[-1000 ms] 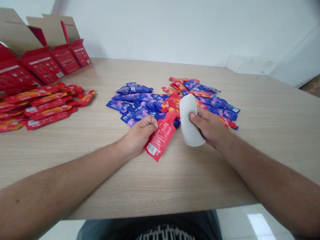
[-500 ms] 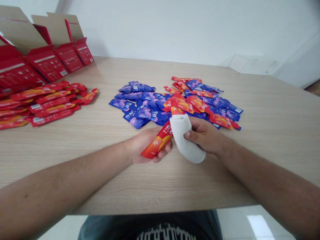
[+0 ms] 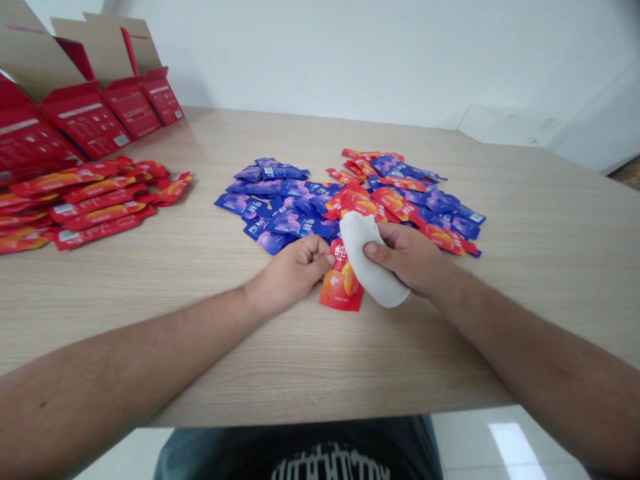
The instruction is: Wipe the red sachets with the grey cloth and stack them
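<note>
My left hand [image 3: 295, 270] pinches the upper left edge of a red and orange pouch [image 3: 343, 287], which hangs or lies with its printed face toward me. In my right hand [image 3: 407, 257] is a folded white cloth [image 3: 373, 267], gripped with the thumb on top. The cloth overlaps the pouch's upper right edge; whether it presses on it I cannot tell. Just beyond the hands lies a heap of purple-blue pouches [image 3: 285, 207], mixed on the right with red and orange pouches [image 3: 400, 203].
Several open red cardboard boxes [image 3: 90, 117] stand at the back left with their flaps up. In front of them lie stacked red and orange pouches [image 3: 105, 200]. The wooden table [image 3: 240, 380] ends at a front edge near my lap, and a white wall [image 3: 325, 60] rises behind it.
My left hand has turned over, from cradling the pouch underneath to pinching its upper edge. The pouch now stands straighter and faces me. My right hand and the cloth shifted slightly upward.
</note>
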Motion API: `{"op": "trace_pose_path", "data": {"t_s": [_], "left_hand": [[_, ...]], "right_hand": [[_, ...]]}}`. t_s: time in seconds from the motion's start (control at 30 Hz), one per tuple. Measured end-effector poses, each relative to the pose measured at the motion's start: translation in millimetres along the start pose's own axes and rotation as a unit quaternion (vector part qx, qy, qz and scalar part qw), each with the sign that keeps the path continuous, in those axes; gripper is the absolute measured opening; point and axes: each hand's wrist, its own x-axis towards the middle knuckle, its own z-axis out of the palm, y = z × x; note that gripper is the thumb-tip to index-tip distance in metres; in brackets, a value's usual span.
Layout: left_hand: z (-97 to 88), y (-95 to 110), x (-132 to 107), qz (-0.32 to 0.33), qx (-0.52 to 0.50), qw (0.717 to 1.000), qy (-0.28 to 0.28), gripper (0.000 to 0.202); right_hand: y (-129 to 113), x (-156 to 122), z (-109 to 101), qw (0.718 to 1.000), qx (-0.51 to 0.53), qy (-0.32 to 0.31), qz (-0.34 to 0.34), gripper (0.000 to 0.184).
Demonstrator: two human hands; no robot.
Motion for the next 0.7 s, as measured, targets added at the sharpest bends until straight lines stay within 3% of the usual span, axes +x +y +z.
{"op": "trace_pose_path", "data": {"t_s": [0.1, 0.2, 0.33, 0.43, 0.5, 0.53, 0.7], "left_hand": [[-1.6, -2, 2, 0.009, 0.012, 1.000, 0.003, 0.030], [-2.9, -3, 3, 0.018, 0.004, 1.000, 0.000, 0.031], [-2.9, -3, 4, 0.027, 0.004, 1.000, -0.006, 0.029], [-1.8, 0, 3, 0.032, -0.005, 0.999, 0.005, 0.030], [-1.2, 1, 3, 0.030, -0.024, 0.999, 0.010, 0.030], [-1.2, 1, 2, 0.027, -0.032, 0.999, 0.008, 0.031], [-3.0, 0, 4, 0.000, -0.037, 0.999, -0.016, 0.034]], "right_hand": [[-6, -2, -2, 0.999, -0.029, 0.018, -0.006, 0.052], [-14, -2, -10, 0.986, -0.138, 0.080, -0.042, 0.046], [-18, -7, -7, 0.910, -0.347, 0.142, -0.175, 0.029], [-16, -15, 7, 0.859, -0.450, 0.045, -0.240, 0.017], [-15, -18, 14, 0.844, -0.472, -0.035, -0.251, 0.011], [-14, -18, 15, 0.842, -0.476, -0.044, -0.251, 0.010], [-10, -10, 1, 0.842, -0.465, 0.119, -0.248, 0.021]]}}
